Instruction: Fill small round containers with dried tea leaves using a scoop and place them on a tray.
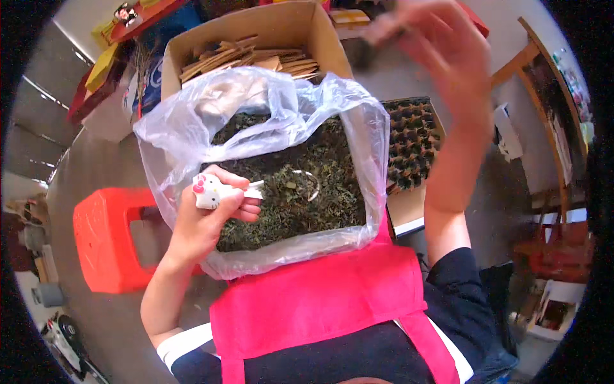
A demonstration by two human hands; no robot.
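Observation:
My left hand (204, 225) grips a white cat-face figure (210, 192) with a pink bow; a white split piece sticks out past my fingers. The hand is over an open clear plastic bag (371, 201). Inside the bag lie dried, crumbled dark green leaves (292, 216), with a thin white curved rim (315, 185) partly sunk in them. My right hand (434, 45) is raised at the upper right, beyond the bag, and blurred by motion. A dark smear shows near its fingertips, and whether it holds anything is unclear.
A cardboard box (331, 41) behind the bag holds brown flat pieces (249, 57). To the right, a shallow carton (407, 211) carries rows of small brown and dark upright pieces (412, 144). An orange plastic stool (103, 240) stands at left, and a wooden frame (542, 91) at far right.

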